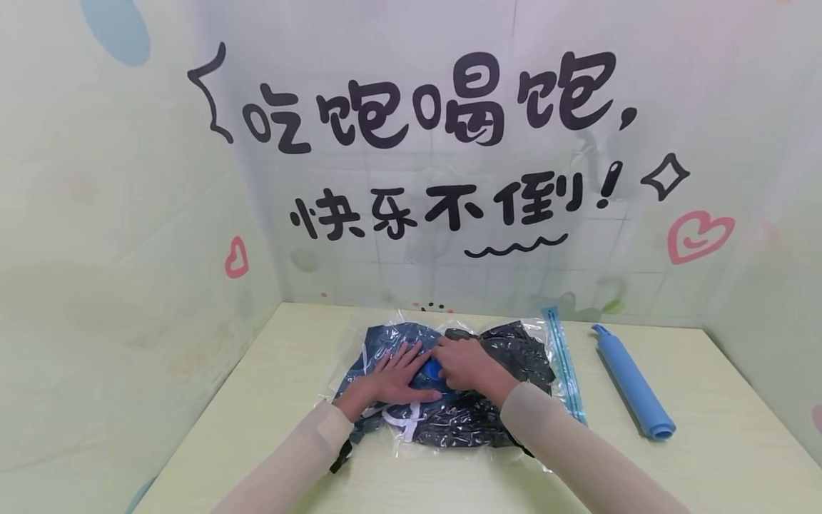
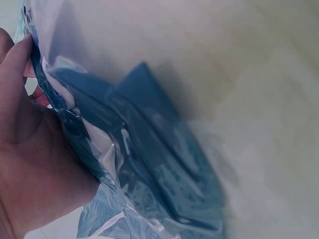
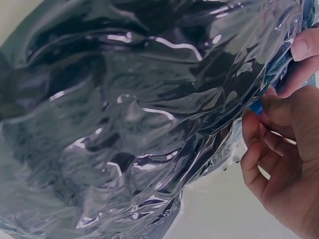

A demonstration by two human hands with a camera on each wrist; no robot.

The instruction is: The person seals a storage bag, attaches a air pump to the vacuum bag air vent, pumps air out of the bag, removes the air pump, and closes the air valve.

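A clear plastic vacuum storage bag [image 1: 475,425] lies on the table, packed with dark blue and black clothing. A white strap [image 1: 406,422] shows through its front part. My left hand [image 1: 393,378] rests on the bag's left half with fingers spread and straight. Just right of it, my right hand [image 1: 467,363] curls its fingers at a round blue valve cap [image 1: 432,369], pinching it. In the right wrist view, thumb and fingertips meet at a small blue edge; the fingers hide most of the cap. The left wrist view shows wrinkled film [image 2: 159,164] beside the palm.
A blue hand pump [image 1: 632,382] lies on the table to the right of the bag. The bag's blue zip strip [image 1: 565,364] runs along its right edge. A printed white curtain [image 1: 417,271] encloses the back and sides of the pale table [image 1: 270,371].
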